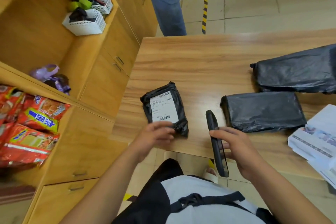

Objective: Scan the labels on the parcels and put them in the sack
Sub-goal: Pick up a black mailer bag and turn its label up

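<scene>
The wooden worktop (200, 56) carried three black poly parcels, and no sack was in view, so none could be judged bagged; the largest parcel (298, 72) lay at the right edge, and a middle-sized parcel (263, 111) lay just nearer, neither showing a label; beside them, at the near right corner, sat a stack of printed sheets (316, 138); the small parcel (164, 110) lay near the near edge toward the left side, its white barcode label (161, 102) facing up; the right hand (236, 147) had its fingers wrapped round a dark handheld scanner (216, 142), held edge-on above the near edge and pointing up the worktop, beside the small parcel rather than over its label; the left hand (154, 136), blurred, had its fingers at that parcel's near end, though whether gripping or only touching could not be told; the work looked early, with scanning and bagging seemingly ahead for all three.
</scene>
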